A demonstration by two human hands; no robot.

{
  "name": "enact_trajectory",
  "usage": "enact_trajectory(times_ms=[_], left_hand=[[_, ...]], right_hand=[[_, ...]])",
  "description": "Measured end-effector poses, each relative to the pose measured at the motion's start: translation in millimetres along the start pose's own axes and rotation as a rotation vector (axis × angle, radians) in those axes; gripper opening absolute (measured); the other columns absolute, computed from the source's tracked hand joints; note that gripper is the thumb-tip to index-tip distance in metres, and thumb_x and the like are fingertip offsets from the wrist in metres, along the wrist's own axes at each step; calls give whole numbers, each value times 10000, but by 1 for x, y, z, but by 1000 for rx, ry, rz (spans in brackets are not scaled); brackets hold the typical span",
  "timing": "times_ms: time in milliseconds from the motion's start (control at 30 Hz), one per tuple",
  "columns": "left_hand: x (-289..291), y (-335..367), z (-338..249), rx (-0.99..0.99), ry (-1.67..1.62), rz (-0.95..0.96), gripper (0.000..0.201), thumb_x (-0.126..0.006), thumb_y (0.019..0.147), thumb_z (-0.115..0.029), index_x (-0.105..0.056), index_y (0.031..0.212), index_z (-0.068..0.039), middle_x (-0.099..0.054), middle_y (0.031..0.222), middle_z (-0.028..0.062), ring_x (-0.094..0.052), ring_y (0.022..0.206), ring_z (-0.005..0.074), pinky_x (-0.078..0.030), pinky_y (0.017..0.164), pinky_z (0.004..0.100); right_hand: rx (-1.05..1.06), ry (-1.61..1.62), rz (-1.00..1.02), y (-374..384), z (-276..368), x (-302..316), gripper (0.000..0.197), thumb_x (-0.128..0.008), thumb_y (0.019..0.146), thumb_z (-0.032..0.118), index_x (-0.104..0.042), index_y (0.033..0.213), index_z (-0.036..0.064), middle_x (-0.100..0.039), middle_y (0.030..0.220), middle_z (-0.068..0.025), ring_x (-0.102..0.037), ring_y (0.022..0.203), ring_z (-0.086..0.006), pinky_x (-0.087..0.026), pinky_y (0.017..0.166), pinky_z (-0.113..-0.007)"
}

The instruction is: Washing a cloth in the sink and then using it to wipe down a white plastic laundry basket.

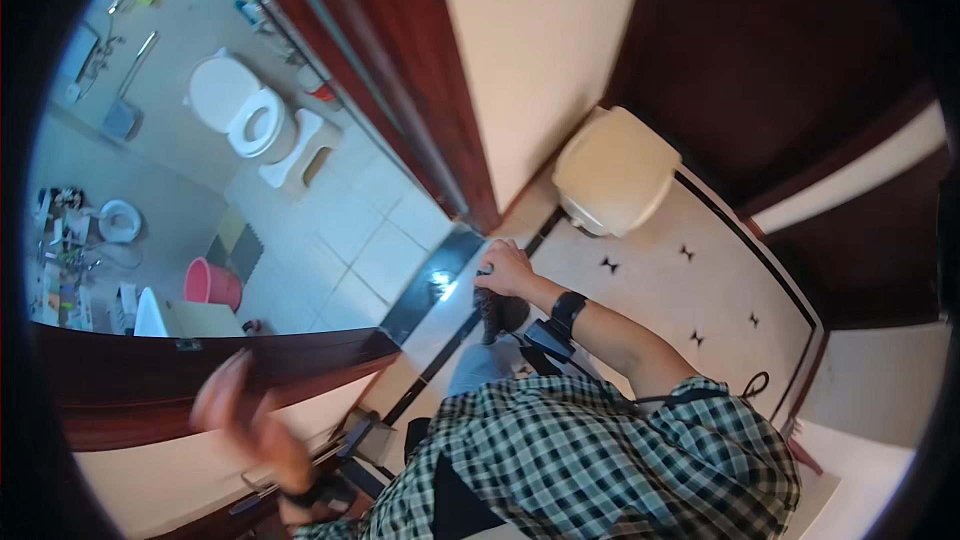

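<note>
Centrally: one right hand [507, 268], fingers curled, black band [568, 311] at the wrist; whether they are clenched on anything, cannot tell. Just beneath, between six and seven o'clock of that hand: one dark textured item [490, 316], kind unclear. At eight o'clock: one left hand [245, 420], motion-blurred, fingers parted and released, in front of red-brown woodwork [320, 365]. At two o'clock: one cream bin-like plastic piece [615, 168], standing on the pale floor [650, 285] with black bow-shaped motifs. At ten o'clock, through the doorway: one white toilet [242, 112], lid raised; one white step stool [305, 145] beside it. At nine o'clock: one pink bucket [205, 286]. At five o'clock: one checked shirt [580, 435], worn.
</note>
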State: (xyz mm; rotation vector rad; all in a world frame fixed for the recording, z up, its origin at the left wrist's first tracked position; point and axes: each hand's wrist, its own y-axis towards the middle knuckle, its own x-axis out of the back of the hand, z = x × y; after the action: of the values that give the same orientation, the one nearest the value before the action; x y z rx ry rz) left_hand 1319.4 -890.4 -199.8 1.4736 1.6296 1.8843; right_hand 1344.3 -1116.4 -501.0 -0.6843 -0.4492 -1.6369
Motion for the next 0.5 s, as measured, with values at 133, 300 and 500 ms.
enact_trajectory(times_ms=[133, 300, 500], left_hand=[[-38, -39, 74, 160, -83, 596, 204, -588, 673, -23, -524, 867, -31, -531, 843, 125, -532, 771, 275, -431, 655, 307], [-39, -16, 71, 101, -127, 700, 194, -592, 683, -52, -536, 868, -43, -533, 838, 130, -530, 748, 306, -435, 615, 338], [-59, -29, 59, 89, -212, 814, 196, -591, 693, -72, -536, 877, -32, -537, 814, 141, -518, 740, 321, -427, 614, 345]], right_hand=[[144, 177, -39, 6, 67, -17, 257, -638, 579, 326, -569, 643, 87, -545, 745, -105, -502, 795, -285, -398, 695, -368], [-23, 250, 143, -3, 108, 0, 331, -602, 634, 366, -596, 813, 88, -587, 800, -131, -551, 772, -292, -428, 671, -360], [-115, 250, 145, 19, 76, -21, 342, -585, 652, 356, -598, 855, 80, -589, 803, -137, -557, 764, -289, -433, 671, -353]])
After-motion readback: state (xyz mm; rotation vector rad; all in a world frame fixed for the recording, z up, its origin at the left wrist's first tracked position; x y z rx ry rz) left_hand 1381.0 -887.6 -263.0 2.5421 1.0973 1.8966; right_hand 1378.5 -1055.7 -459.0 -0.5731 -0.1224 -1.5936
